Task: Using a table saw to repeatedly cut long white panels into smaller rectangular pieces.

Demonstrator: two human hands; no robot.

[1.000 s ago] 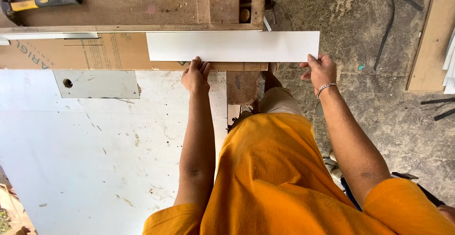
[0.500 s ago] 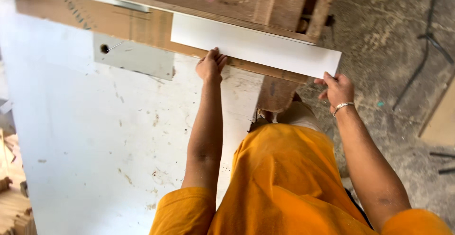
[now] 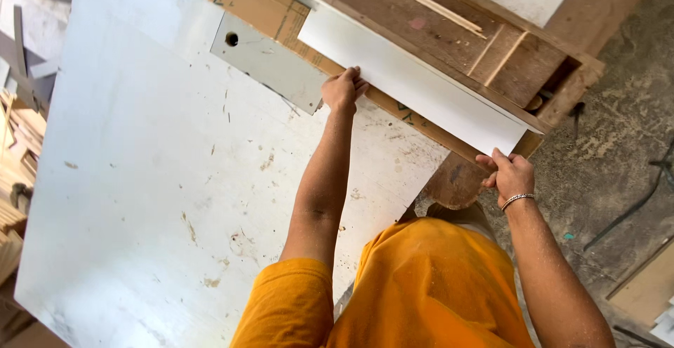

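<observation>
A long white board strip [image 3: 414, 84] lies slanted across a brown wooden bench top [image 3: 449, 39]. My left hand [image 3: 342, 89] grips its near long edge around the middle. At the strip's right end, my right hand [image 3: 510, 174], with a metal bracelet on the wrist, holds the corner. Both arms reach forward from my orange shirt.
A big scuffed white panel [image 3: 161, 179] fills the left side. A grey metal plate with a hole [image 3: 267, 60] sits by a brown cardboard sheet [image 3: 239, 0]. A thin wood slat [image 3: 435, 7] lies on the bench. Wood offcuts [image 3: 17, 172] pile at far left; dusty concrete floor [image 3: 618, 144] with cables at right.
The view has swung clockwise and shifted left, so the strip now runs diagonally. Both hands keep their hold on the strip, which stays against the bench.
</observation>
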